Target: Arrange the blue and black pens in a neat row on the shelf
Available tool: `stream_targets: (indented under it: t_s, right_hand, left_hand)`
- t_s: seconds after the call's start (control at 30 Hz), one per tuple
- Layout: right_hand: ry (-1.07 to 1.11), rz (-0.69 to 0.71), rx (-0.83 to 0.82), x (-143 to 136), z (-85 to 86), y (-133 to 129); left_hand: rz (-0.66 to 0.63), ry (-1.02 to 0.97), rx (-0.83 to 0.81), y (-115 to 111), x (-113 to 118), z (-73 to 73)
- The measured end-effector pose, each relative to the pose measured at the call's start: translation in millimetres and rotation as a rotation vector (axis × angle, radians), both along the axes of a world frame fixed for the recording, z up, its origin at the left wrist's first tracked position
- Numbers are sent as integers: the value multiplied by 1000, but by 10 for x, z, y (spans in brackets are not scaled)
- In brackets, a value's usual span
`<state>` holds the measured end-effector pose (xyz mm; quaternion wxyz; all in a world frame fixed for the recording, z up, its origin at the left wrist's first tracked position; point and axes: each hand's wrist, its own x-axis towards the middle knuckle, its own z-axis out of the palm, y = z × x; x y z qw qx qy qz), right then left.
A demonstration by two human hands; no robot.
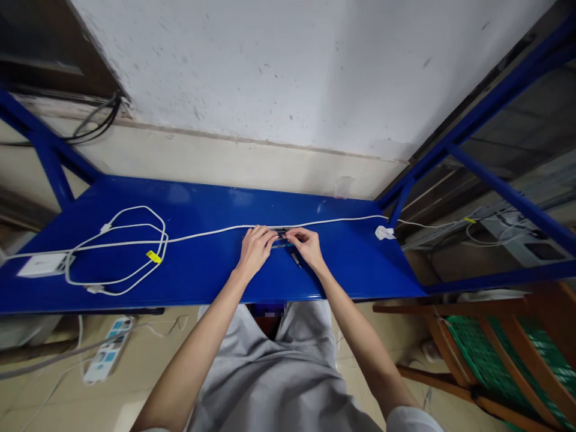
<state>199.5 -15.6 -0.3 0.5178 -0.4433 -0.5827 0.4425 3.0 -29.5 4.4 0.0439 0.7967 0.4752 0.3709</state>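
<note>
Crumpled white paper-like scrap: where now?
Head view: the scrap lies at the right end of the blue tabletop, just below the long white cable.

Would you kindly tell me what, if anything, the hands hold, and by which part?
The left hand and right hand seem to hold a small dark object between them, but the fingers hide which part is gripped.

Tabletop point(202, 204) glossy, smooth blue-painted metal; wall point(270, 78) matt, rough, speckled plaster; long cable point(207, 233) smooth white plastic; scrap point(384, 233) crumpled matt paper; clothing point(279, 384) soft matt grey cloth; chair frame point(443, 351) brown wood, webbing point(477, 348) shiny green plastic; small dark piece point(296, 258) plastic or metal, too small to tell
</note>
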Motion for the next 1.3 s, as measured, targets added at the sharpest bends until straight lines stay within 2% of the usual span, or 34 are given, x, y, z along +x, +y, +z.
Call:
stream_targets:
  t_s: [0.23,0.37,0.53,0.73,0.87,0.97,1.03,1.13,1.3]
  right_hand:
    - [-13,27,-24,-23,10,-31]
    - [-116,64,47,-10,5,-56]
    - [-252,-9,115,11,1,-85]
    - [-280,12,181,4,37,-85]
    - [-301,-101,179,30,43,-203]
    - [-499,-209,201,67,31,-385]
    - [-674,-230,223,78,20,-500]
    - [-861,-212,262,61,7,-606]
    - [-1023,-118,374,40,19,-635]
  left_hand:
    - [-69,124,33,-41,43,31]
    - [-117,208,41,-69,73,54]
    - [-145,167,38,-78,73,38]
    - [-152,163,37,-63,47,11]
    - [-98,132,30,-62,30,21]
    - [-65,93,27,-59,21,27]
    - [-60,83,32,-54,17,25]
    - [-63,90,27,-48,16,17]
    - [-16,57,9,-49,19,5]
